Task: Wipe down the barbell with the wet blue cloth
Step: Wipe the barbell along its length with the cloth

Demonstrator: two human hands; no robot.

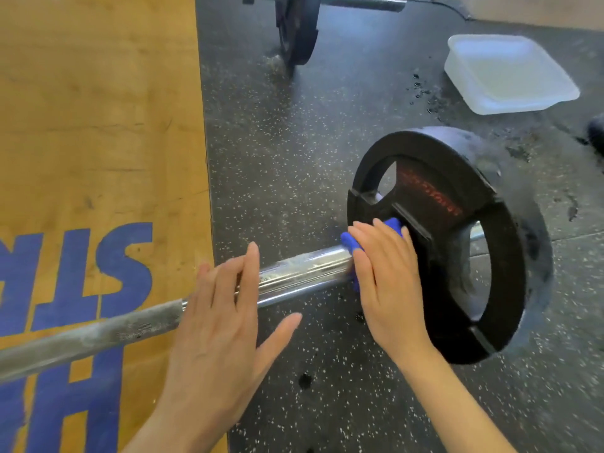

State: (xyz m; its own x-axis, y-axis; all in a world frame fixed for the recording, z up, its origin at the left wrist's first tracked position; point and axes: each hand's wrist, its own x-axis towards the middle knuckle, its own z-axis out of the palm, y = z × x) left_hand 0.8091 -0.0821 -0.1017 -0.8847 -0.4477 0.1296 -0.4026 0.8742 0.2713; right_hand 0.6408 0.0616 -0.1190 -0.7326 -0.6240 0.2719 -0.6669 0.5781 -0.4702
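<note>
The barbell (304,276) lies on the floor with its long axis running from the lower left of the view up toward the right, where it ends in a black weight plate (457,243) standing on edge. The left section of the shaft is dull grey with a rough, knurled finish and crosses the wooden platform (98,125). The section nearer the plate is a thicker polished chrome sleeve with bright reflections, and it sits over the speckled black rubber floor (277,142).

The blue cloth (351,243) is wrapped over the sleeve right at the plate's inner face. The right hand (385,273) presses on the cloth, fingers straight and close together, tips reaching over the top of the bar.

The left hand (222,315) rests flat on the bar where the knurled shaft meets the sleeve, fingers extended and thumb spread apart.

A translucent plastic container (510,73) sits on the floor well beyond the plate, with wet spots beside it.
</note>
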